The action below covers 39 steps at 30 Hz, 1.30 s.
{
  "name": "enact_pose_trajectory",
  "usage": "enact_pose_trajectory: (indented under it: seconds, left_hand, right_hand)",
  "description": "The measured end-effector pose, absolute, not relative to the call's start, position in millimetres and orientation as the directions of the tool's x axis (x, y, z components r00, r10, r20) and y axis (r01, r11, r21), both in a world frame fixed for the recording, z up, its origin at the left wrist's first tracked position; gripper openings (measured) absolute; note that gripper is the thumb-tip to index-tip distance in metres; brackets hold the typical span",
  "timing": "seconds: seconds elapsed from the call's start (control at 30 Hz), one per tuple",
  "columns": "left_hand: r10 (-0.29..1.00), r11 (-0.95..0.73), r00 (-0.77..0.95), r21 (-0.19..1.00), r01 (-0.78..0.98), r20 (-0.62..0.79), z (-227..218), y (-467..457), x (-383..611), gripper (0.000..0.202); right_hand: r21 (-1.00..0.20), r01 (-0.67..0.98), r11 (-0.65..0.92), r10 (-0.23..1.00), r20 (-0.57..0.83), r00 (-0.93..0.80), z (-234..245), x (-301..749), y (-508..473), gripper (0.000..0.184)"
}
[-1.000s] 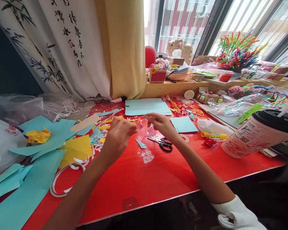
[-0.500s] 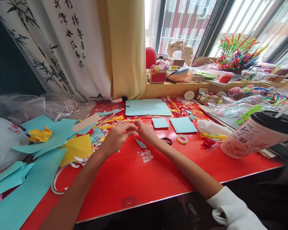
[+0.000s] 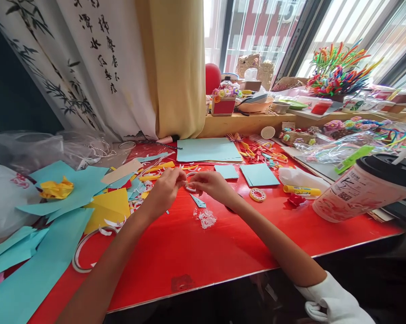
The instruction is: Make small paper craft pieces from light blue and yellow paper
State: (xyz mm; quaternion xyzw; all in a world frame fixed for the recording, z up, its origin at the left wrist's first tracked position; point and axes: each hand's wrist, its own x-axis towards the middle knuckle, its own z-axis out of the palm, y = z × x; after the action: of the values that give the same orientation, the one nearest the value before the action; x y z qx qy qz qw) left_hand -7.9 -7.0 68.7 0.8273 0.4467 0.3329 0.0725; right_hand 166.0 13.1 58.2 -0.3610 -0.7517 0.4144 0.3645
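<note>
My left hand (image 3: pixel 164 191) and my right hand (image 3: pixel 211 184) meet above the red table (image 3: pixel 206 256), fingertips pinched together on a thin curled white strip (image 3: pixel 190 188). A small teal paper triangle (image 3: pixel 198 201) lies just below the hands. White paper crumbs (image 3: pixel 207 219) sit nearer to me. My right forearm covers most of the black-handled scissors.
Teal sheets (image 3: pixel 207 150) and yellow paper (image 3: pixel 108 207) lie around, with a crumpled yellow ball (image 3: pixel 56 189) at left. A tape roll (image 3: pixel 257 195), glue stick (image 3: pixel 300 191) and large lidded cup (image 3: pixel 361 189) stand at right. A white loop strip (image 3: pixel 84 245) lies front left. The windowsill holds craft clutter.
My right hand moved left from above the scissors to meet my left hand. Both now pinch the white strip, and a small teal square and tape roll came into sight.
</note>
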Motion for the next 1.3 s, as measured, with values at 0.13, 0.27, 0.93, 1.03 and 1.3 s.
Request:
enact_pose_trajectory:
  seconds: [0.13,0.27,0.93,1.03,1.3]
  left_hand:
    - [0.799,-0.566,0.341,0.427,0.705,0.496,66,-6,-5,0.014]
    - [0.781,-0.54,0.27,0.391,0.746,0.563,65,1,-13,0.019]
    - [0.807,-0.501,0.581,0.644,0.578,0.107,33,2,1,0.019]
    - [0.832,-0.421,0.549,0.741,0.523,0.085,38,1,2,0.022]
    - [0.87,-0.154,0.471,0.988,-0.016,0.144,48,-1,-1,0.03]
  right_hand:
    - [-0.811,0.38,0.444,0.86,0.267,-0.435,58,163,12,0.021]
    - [-0.781,0.421,0.461,0.867,0.295,-0.401,64,173,9,0.022]
    - [-0.959,0.175,0.221,0.873,0.114,-0.474,29,200,5,0.028]
    - [-0.981,0.113,0.159,0.86,0.081,-0.503,29,197,2,0.032]
    - [-0.982,-0.155,0.108,0.906,0.162,-0.392,37,193,-4,0.035]
